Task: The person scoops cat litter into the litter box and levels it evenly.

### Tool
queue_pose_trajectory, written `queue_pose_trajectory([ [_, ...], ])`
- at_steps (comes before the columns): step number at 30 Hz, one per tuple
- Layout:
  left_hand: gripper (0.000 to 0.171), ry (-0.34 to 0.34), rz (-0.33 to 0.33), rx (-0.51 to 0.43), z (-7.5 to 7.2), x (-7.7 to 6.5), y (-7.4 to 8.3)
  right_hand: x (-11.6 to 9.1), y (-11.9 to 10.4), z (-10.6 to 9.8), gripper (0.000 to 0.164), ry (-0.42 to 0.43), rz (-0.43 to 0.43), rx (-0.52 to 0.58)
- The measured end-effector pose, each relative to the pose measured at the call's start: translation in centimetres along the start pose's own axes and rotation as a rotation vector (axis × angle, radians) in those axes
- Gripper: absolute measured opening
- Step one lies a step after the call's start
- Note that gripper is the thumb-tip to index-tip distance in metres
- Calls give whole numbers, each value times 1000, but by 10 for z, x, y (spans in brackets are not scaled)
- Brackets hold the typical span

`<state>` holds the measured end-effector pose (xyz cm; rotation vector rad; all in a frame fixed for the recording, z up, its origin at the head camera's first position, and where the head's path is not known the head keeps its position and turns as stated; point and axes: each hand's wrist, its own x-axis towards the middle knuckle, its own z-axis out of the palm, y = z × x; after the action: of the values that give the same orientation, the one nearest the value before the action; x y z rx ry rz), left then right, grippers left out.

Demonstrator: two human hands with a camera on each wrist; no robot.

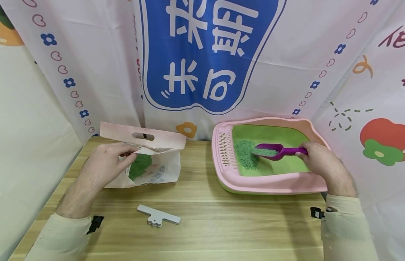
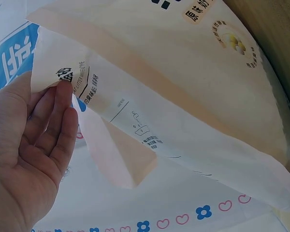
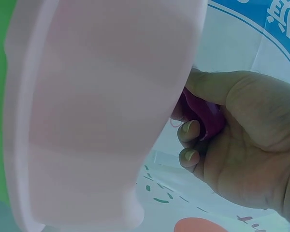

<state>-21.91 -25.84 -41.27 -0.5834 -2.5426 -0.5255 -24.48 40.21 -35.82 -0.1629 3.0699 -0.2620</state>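
At the left, my left hand [image 1: 106,163] pinches the opened edge of a pale pink-and-white cat litter bag [image 1: 168,165]. Green cat litter [image 1: 141,167] shows through its mouth. The left wrist view has my fingers [image 2: 63,130] curled at the printed paper's edge. Across the table, my right hand [image 1: 323,165] grips the handle of a purple scoop [image 1: 280,151] inside a pink-and-green litter box [image 1: 271,184]. Green pellets lie in the scoop, its tip at a pile of the same litter [image 1: 246,156]. In the right wrist view the box wall [image 3: 101,111] hides most of the scoop.
A grey bag clip [image 1: 159,216] lies on the wooden table [image 1: 222,224] in front of the bag. Printed cloth [image 1: 287,47] hangs behind the table, close to the box and bag. Bare tabletop shows between bag and box.
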Motion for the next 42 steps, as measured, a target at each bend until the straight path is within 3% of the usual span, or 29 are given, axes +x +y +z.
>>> queue_pose_trajectory([
  [42,20,-28,-25,-10,-1,0,2,-2,-3,-2,25,63,9,-42],
])
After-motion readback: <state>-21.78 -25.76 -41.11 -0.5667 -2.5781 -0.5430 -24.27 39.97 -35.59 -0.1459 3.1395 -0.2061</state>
